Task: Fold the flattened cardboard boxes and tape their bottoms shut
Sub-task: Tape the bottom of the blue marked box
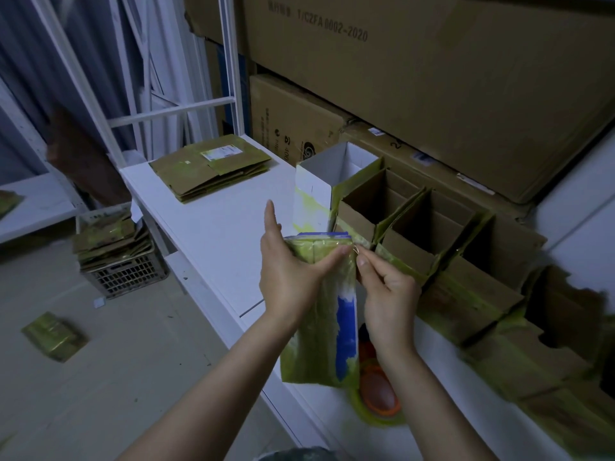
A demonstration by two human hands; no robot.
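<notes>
While the left hand (pixel 287 277) grips the box (pixel 319 331) over the desk (pixel 216 234) edge, the right hand (pixel 389 294) pinches tape (pixel 355 250) at its top; pulled crooked, it might wrinkle and leave flaps gaping.

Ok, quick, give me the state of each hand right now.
Left hand: grips the box, thumb across its upper end, forefinger straight up.
Right hand: thumb and forefinger pinch at the box's upper corner; tape or cardboard edge, cannot tell.
</notes>
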